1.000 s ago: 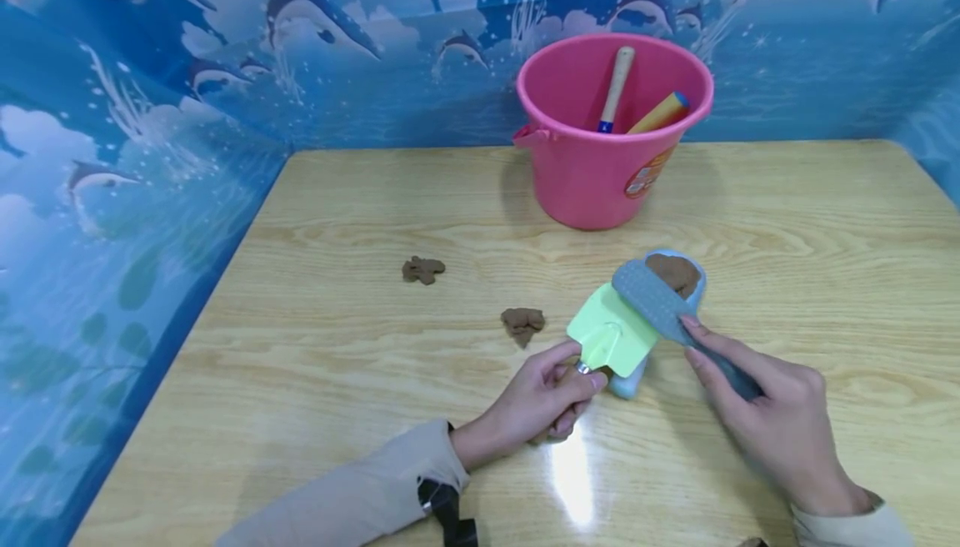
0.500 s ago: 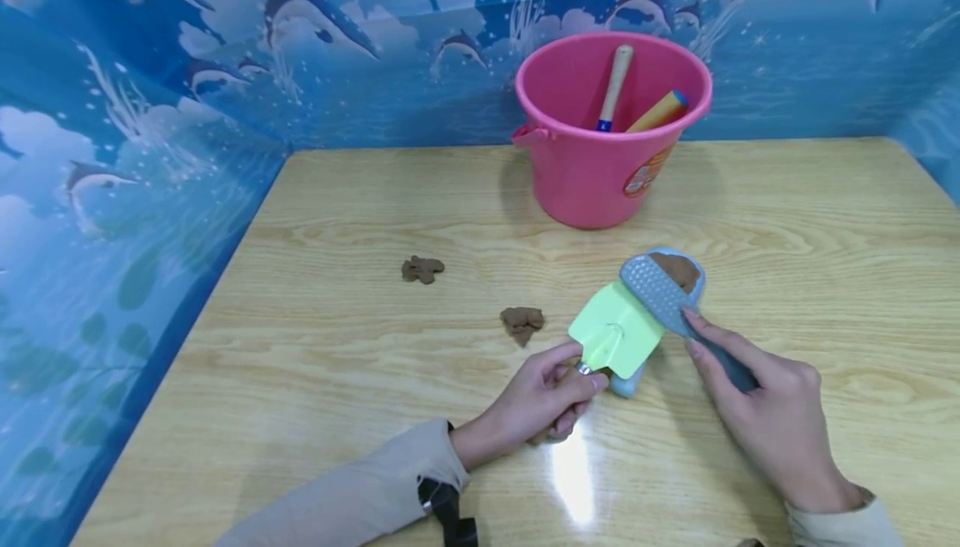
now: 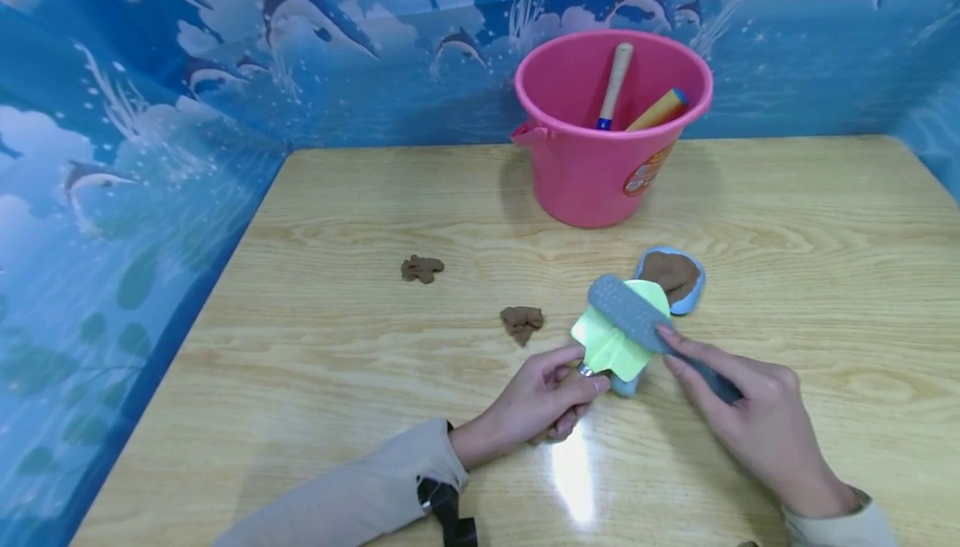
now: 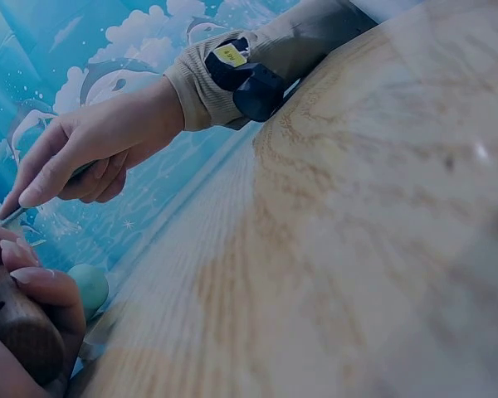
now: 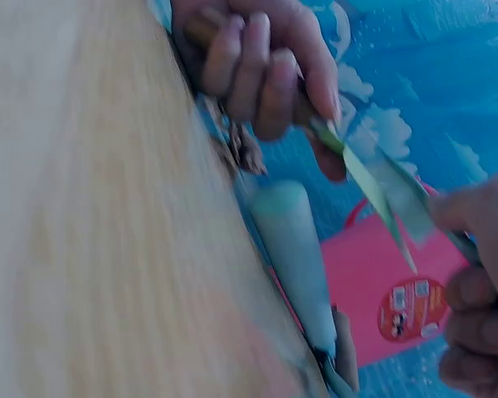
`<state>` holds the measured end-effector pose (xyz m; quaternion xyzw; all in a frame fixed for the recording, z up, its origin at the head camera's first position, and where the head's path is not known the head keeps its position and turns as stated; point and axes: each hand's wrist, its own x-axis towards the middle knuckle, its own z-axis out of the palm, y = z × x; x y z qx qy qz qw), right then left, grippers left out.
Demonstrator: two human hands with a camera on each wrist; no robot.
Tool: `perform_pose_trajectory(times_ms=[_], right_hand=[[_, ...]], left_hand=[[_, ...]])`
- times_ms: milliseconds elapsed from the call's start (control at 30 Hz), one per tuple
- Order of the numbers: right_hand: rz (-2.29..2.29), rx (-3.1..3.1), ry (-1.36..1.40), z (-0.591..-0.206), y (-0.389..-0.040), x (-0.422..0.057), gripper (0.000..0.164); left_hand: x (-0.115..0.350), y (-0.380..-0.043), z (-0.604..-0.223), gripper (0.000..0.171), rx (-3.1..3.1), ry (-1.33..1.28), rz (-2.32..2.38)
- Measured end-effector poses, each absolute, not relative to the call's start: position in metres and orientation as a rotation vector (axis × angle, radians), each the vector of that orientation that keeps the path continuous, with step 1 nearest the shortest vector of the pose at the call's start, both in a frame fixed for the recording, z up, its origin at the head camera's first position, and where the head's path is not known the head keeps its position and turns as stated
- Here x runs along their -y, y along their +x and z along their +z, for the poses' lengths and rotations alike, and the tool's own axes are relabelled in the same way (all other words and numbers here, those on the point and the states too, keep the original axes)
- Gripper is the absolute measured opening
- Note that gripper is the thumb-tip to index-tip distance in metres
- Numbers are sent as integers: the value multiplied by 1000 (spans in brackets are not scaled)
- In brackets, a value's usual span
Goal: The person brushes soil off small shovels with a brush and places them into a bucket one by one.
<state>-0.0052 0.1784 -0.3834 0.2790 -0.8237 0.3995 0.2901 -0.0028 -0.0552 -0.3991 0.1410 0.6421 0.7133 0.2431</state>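
My left hand (image 3: 528,397) grips the brown wooden handle (image 4: 25,332) of a small hand trowel, whose pale green blade (image 3: 600,343) is raised over the table. Held by my right hand (image 3: 765,422) is a grey-blue paddle-shaped tool (image 3: 626,311) with a dotted flat head. In the head view the paddle's head lies across the trowel blade. Beneath and behind them, a blue toy shovel (image 3: 688,301) rests on the table, its scoop bearing brown clay (image 3: 670,273). The trowel hides most of the shovel's middle; its rounded handle (image 5: 290,257) shows in the right wrist view.
A pink bucket (image 3: 588,172) stands at the back with a white-handled tool (image 3: 617,84) and a yellow, blue-tipped handle (image 3: 660,109) inside. Two lumps of brown clay, one farther back (image 3: 422,268) and one nearer (image 3: 521,323), lie left of the trowel. A dolphin-printed backdrop (image 3: 405,72) borders the table.
My right hand has moved left and slightly nearer, drawing the paddle off the clay's edge and across the trowel blade. More of the clay in the shovel shows. My left hand has hardly moved.
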Motion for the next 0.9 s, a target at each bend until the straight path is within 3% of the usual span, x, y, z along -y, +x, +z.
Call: perform_pose_trajectory(times_ms=[167,267,433,600,700,900], right_hand=[[1084,2205,533,-379,-6,-187,25],[1137,2108,728,-381,-5,-181,19],[1086,2084,1023,-385,-3,-168,33],[1016,2203,704,-382,-6,-181,22],[1053,2208,573,-380,-8,-189,24],[1134,2122,951,-383,-7,-178,23]], left_hand=[[56,-3,-400,23,-1762,412,1926],[56,-2,-400,23,-1756,424,1920],[55,-2,-399,20,-1737,444,1933],[56,-1,-399,25,-1756,460,1921],[57,-2,-399,28,-1762,465,1919],[57,-3,-398,23,-1752,470,1922]])
